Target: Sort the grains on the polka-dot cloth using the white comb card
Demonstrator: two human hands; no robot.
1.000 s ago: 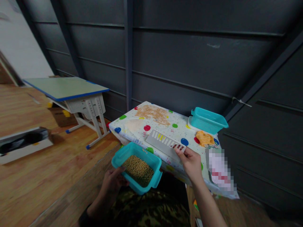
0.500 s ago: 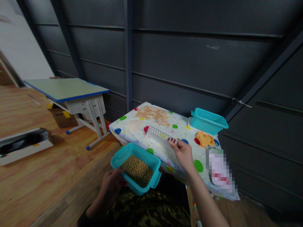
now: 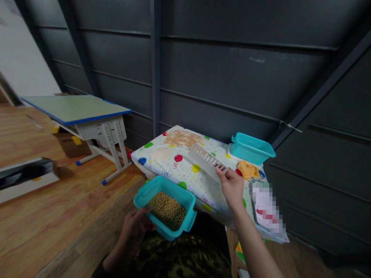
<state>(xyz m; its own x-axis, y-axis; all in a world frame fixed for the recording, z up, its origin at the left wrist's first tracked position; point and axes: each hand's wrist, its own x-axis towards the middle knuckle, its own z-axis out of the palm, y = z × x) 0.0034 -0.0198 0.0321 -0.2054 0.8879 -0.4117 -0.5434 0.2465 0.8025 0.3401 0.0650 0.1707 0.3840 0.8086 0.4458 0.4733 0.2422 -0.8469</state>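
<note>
My left hand [image 3: 138, 224] grips the near left rim of a teal tub [image 3: 189, 199], which is tilted over my lap at the table's front edge. Round tan beans [image 3: 168, 208] cover the tub's bottom. Between the fingers of my right hand [image 3: 232, 187] is one end of a translucent slotted plastic strip [image 3: 204, 160], held above the patterned tablecloth [image 3: 188, 175]. Beyond the strip, a patch of tan grains [image 3: 182, 138] is spread over the back left of the cloth. A pale powdery patch [image 3: 162, 154] lies nearer its left edge.
At the table's back right stands another teal tub [image 3: 252, 148], with an orange cloth [image 3: 248, 170] in front of it. A blurred-out flat item [image 3: 266, 210] lies at the right edge. A desk [image 3: 78, 108] and an open box [image 3: 31, 177] are on the left.
My right hand has moved right with the slotted strip, away from the pale patch. My left hand still holds the tub in nearly the same place. The view has shifted slightly.
</note>
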